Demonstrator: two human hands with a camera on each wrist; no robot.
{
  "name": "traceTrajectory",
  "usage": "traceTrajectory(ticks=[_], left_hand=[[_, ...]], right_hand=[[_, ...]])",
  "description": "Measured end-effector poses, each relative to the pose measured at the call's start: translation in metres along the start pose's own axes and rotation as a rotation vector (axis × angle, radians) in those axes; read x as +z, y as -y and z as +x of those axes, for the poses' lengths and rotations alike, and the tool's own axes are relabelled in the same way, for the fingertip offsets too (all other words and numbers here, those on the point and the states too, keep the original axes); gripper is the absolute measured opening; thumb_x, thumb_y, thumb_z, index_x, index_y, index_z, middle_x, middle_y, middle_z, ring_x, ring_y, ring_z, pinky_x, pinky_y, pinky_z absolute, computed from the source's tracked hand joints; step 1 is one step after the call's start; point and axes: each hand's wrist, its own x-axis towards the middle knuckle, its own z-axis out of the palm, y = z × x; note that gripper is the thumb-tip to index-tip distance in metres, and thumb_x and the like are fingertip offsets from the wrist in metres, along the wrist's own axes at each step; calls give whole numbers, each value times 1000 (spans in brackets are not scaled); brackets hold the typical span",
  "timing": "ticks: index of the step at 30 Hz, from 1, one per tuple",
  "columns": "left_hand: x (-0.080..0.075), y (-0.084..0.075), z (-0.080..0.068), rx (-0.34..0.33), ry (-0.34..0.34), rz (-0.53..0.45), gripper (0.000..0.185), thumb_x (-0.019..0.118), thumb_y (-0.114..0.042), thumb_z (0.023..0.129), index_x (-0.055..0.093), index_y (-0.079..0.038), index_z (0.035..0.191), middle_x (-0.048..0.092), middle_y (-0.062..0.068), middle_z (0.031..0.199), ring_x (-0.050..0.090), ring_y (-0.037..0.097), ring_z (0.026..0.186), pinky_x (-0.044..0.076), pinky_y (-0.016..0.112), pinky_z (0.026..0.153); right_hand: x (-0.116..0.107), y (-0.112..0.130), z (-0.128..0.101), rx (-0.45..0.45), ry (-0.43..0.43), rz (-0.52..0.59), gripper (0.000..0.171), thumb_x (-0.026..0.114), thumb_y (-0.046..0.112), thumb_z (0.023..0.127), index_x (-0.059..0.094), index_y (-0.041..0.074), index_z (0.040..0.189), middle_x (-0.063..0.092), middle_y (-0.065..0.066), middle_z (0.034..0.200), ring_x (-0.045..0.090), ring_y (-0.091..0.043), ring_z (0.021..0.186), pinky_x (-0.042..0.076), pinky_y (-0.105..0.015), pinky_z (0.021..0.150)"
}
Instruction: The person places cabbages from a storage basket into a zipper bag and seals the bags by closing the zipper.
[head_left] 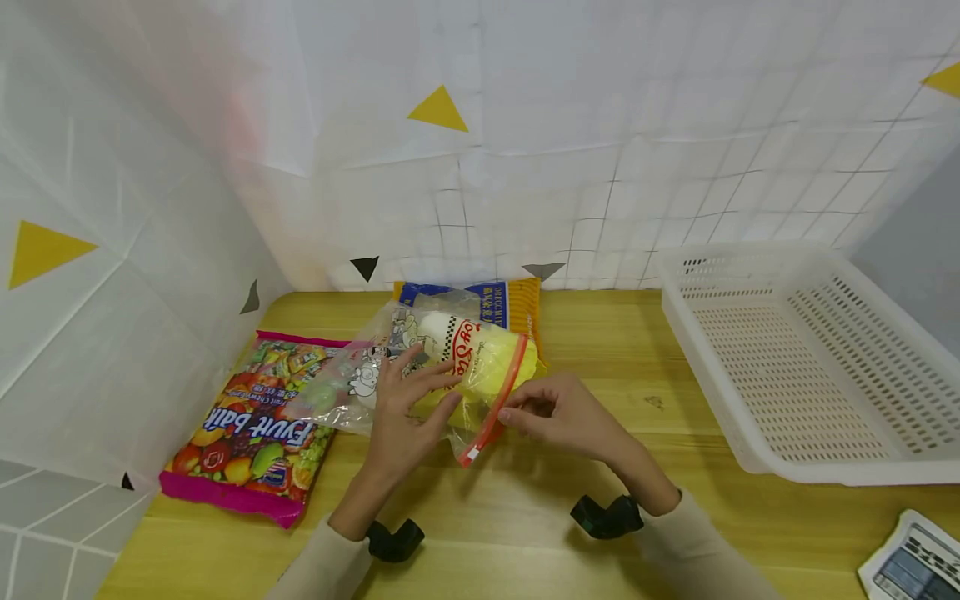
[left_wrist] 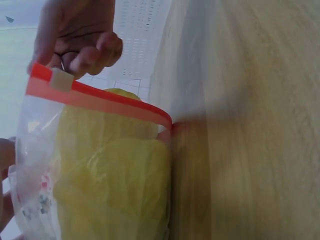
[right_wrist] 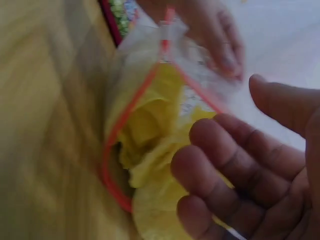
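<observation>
Head view: left hand resting on zip bag, right hand at its red strip.

We see the clear zip bag [head_left: 491, 354] lying flat on the wooden table [head_left: 525, 567], between the hands, yellow contents [head_left: 495, 375] inside. Its upper part overlaps the blue-and-orange packet [head_left: 525, 304]; its left end reaches over the fruit candy packet [head_left: 247, 425].

Left hand [head_left: 408, 408]: fingers spread, laid on the bag, not gripping. Right hand [head_left: 566, 417]: fingers loosely curled, thumb tip beside the red strip [head_left: 513, 375]; right wrist view gives us thumb and fingers apart, nothing pinched.

White slider [left_wrist: 61, 80] sits near one end of the strip. From the right wrist we read the mouth as parted, yellow showing; that view is blurred.

White basket [head_left: 825, 472] stands at right, well apart from both hands; white-edged device [head_left: 915, 562] below it, cut off by the frame.
</observation>
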Motion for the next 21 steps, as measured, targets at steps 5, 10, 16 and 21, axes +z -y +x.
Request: traceTrajectory(ticks=[5, 10, 16, 21], left_hand=[[-4, 0, 3, 21, -30, 0, 17, 79, -14, 88, 80, -14, 104, 75, 10, 122, 43, 43, 143, 2, 73, 120], [-9, 2, 6, 32, -48, 9, 17, 78, -13, 88, 79, -12, 105, 75, 10, 122, 44, 44, 142, 3, 74, 120], [-13, 2, 7, 17, -62, -5, 17, 78, -12, 88, 80, -12, 105, 75, 9, 123, 43, 43, 143, 4, 74, 120], [-17, 0, 10, 15, -77, -5, 17, 78, -13, 88, 80, -14, 105, 74, 8, 125, 44, 42, 144, 4, 72, 120]], right_hand=[[13, 0, 2, -184, -32, -34, 6, 79, 22, 91, 78, 16, 92, 74, -1, 73, 55, -1, 56, 48, -21, 51], [31, 8, 1, -452, -21, -302, 21, 86, 21, 83, 77, 17, 102, 64, 12, 63, 47, 9, 54, 41, -9, 50], [52, 2, 1, -569, -36, -571, 22, 84, 21, 84, 77, 23, 104, 71, 17, 75, 52, 11, 59, 39, -5, 56], [39, -14, 3, -506, -61, -376, 19, 80, 5, 85, 81, 19, 99, 77, 9, 82, 54, 10, 61, 44, -8, 54]])
